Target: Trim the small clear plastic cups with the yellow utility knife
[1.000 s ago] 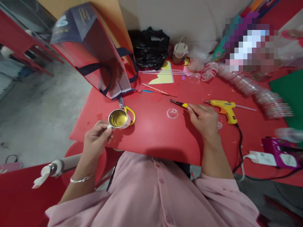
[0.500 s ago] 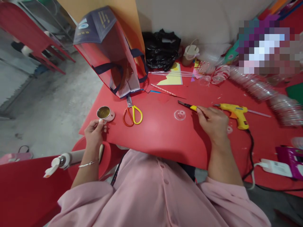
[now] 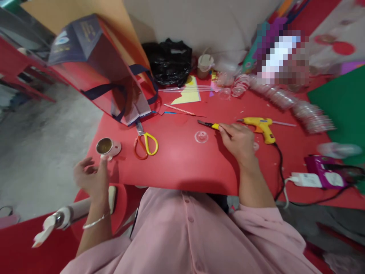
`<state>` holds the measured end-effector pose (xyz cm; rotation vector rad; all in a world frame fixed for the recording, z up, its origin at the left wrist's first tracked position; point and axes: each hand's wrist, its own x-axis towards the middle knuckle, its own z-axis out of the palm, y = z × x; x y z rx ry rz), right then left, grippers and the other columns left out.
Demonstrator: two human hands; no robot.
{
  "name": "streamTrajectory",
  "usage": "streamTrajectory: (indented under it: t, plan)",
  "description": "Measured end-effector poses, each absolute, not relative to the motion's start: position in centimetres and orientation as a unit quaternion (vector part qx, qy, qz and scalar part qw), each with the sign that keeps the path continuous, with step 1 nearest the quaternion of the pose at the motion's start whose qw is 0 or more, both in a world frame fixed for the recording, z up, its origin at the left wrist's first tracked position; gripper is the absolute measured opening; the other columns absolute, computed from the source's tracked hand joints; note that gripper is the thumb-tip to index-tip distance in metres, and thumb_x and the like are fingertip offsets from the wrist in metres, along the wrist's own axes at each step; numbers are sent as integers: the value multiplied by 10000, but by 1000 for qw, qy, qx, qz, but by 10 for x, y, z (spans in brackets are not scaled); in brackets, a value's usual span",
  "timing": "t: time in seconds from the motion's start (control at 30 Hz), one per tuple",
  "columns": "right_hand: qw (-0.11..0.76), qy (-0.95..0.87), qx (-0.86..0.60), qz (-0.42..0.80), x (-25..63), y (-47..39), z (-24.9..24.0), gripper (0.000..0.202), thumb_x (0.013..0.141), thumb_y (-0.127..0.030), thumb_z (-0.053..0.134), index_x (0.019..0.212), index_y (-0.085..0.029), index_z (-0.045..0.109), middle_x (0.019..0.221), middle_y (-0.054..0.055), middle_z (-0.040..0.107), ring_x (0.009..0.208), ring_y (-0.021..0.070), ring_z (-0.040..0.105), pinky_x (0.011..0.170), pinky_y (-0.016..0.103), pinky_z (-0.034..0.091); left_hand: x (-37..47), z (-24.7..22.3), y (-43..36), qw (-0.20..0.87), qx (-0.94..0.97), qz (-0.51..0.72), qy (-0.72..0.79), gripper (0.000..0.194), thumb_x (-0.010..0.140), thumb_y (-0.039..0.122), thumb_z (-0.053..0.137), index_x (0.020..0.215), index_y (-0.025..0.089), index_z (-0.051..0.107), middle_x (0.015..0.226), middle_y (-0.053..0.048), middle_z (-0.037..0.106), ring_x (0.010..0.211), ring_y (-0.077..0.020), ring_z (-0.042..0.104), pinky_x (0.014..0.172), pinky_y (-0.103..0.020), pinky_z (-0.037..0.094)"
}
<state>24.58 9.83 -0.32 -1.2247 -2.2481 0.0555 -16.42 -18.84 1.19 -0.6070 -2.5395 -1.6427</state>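
Observation:
My right hand (image 3: pixel 238 142) is wrapped round the yellow handle of a utility knife (image 3: pixel 213 125), its blade pointing left above the red table. Just below the blade lies a clear plastic lid (image 3: pixel 201 137). At the table's left edge stands a cup (image 3: pixel 114 147) with dark liquid in it. My left hand (image 3: pixel 92 177) is beside the cup's handle, fingers loosely bent and apart, holding nothing. Between the hands, scissors (image 3: pixel 146 146) with one red and one yellow handle lie with their blades partly under a shopping bag (image 3: pixel 99 82).
A yellow glue gun (image 3: pixel 261 125) with a black cord lies right of my right hand. Stacked clear plastic cups (image 3: pixel 302 110) run along the right. A black plastic bag (image 3: pixel 168 62) and a lidded drink cup (image 3: pixel 204 64) stand at the back. A purple box (image 3: pixel 327 171) sits front right.
My left hand has let go of the cup's handle and drawn back toward me and to the left. The view has turned right; my right hand still holds the knife.

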Motion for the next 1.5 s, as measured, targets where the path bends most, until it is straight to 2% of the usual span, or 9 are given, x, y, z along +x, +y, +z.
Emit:
streamTrajectory:
  t: [0.1,0.27,0.43,0.53,0.73,0.9,1.03,1.33,1.5]
  plan:
    - [279,-840,-465,30,246,98,-2,377,1050,-424,480,1129,-215,784,938,78,782,873,211,682,831,343,456,-132,18,-174,114,-287,-494,-813,312,845,320,809,1118,219,696,953,-8,652,758,-144,597,710,-300,482]
    - [267,-832,-484,39,249,102,-4,365,1035,-391,502,1235,-206,744,1033,102,754,975,247,652,904,392,464,-51,16,-93,-90,-556,-448,-694,129,872,300,762,959,208,739,911,-37,687,771,-180,640,717,-321,511]
    - [230,-844,-481,48,244,99,-5,443,1002,-381,568,1389,-178,646,1248,165,673,1166,306,564,999,460,432,12,-1,1,-161,-657,-376,-633,500,789,414,832,1234,226,701,1279,-128,654,1068,-298,664,851,-394,544]
    - [202,-847,-488,57,239,97,-6,470,1003,-358,574,1448,-208,591,1303,164,652,1198,315,541,1001,469,422,28,-13,32,-154,-683,-350,-622,617,684,477,897,1214,225,704,1315,-148,638,1185,-375,615,925,-459,529]
    - [177,-845,-502,53,236,98,-10,398,1051,-284,453,1398,-213,635,1191,154,683,1081,290,575,922,430,441,43,-21,61,-214,-665,-434,-569,351,728,319,870,1036,232,727,1159,-114,707,1105,-315,649,972,-474,517]
    - [294,-775,-553,85,236,97,-6,445,1068,-319,383,1442,-223,606,1138,160,657,1064,292,595,916,439,507,53,-19,90,-374,-460,-570,-569,414,740,313,858,1105,220,687,1084,-91,718,922,-223,698,794,-349,567]
    - [370,-744,-541,128,238,96,-3,450,1066,-364,412,1482,-297,569,1133,132,653,1042,277,648,919,443,565,50,-29,107,-439,-388,-609,-535,473,675,275,902,1102,214,709,1077,-78,717,908,-179,691,804,-309,571]
    - [389,-744,-514,176,228,88,1,441,1015,-371,533,1446,-319,604,1154,125,692,1078,277,698,960,423,603,45,-35,107,-568,-293,-613,-463,635,611,227,951,1176,253,661,1057,-36,716,856,-149,700,790,-306,601]
    - [375,-756,-511,166,229,86,6,402,1016,-370,535,1403,-318,632,1154,111,701,1092,276,681,967,425,590,43,-26,109,-547,-290,-643,-451,488,643,196,924,1008,246,604,1058,-39,720,861,-145,705,761,-278,588]
